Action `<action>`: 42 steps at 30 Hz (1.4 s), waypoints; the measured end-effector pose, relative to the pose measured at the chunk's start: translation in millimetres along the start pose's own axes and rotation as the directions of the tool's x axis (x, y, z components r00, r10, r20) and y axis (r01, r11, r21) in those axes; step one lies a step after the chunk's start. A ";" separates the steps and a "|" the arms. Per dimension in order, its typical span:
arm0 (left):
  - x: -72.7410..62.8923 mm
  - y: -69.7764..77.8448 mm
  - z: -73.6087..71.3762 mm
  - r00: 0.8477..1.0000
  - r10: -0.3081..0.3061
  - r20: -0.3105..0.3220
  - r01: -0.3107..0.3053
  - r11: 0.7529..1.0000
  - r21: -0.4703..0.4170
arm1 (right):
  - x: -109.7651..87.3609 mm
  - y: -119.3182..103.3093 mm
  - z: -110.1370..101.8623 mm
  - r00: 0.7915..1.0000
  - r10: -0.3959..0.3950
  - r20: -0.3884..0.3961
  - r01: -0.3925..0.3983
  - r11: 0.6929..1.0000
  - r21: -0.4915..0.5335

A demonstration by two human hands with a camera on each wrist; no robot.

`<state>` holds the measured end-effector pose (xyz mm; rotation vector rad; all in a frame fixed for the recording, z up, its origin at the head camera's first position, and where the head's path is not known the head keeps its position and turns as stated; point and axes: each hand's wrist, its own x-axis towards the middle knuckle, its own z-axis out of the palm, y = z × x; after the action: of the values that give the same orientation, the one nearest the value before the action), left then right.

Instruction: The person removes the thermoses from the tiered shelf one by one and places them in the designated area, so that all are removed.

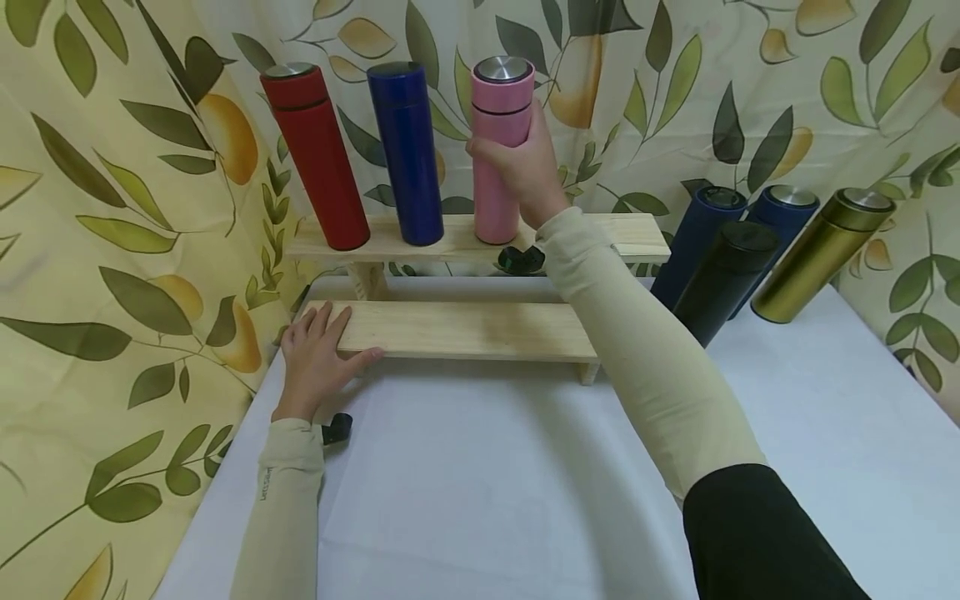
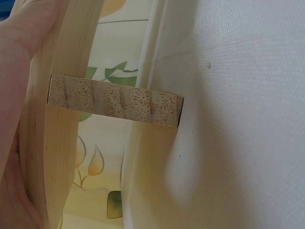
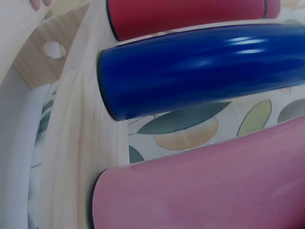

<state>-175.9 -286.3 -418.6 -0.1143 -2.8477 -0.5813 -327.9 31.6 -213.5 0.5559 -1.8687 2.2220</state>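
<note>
A pink thermos bottle stands upright on the upper tier of a wooden two-tier rack. My right hand grips it near the top, thumb across the front. In the right wrist view the pink bottle has its base against the upper board. To its left on that tier are a blue bottle and a red bottle. With fingers spread, my left hand rests on the left end of the lower board, which the left wrist view shows close up as a board.
At the right of the white-covered table stand two dark blue bottles, a black bottle and a gold bottle. A leaf-print curtain hangs behind and at the left.
</note>
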 end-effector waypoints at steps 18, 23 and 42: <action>-5.7 -1.4 7.7 1.000 -0.010 -0.016 0.010 1.000 -0.008 | -16.7 -31.5 -46.6 0.980 -0.196 -0.015 0.196 0.981 0.006; -6.7 -1.2 6.6 1.000 -0.013 -0.003 0.013 1.000 -0.001 | -20.4 -42.0 -66.8 0.974 -0.220 -0.049 0.222 0.975 0.031; -13.7 -5.2 5.1 1.000 -0.017 -0.001 0.017 1.000 0.001 | -39.5 -85.9 -120.9 0.944 -0.313 -0.101 0.320 0.945 0.067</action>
<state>-164.3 -289.5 -428.4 -0.0902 -2.8508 -0.5832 -279.5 169.9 -167.9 0.7041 -1.5253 2.0798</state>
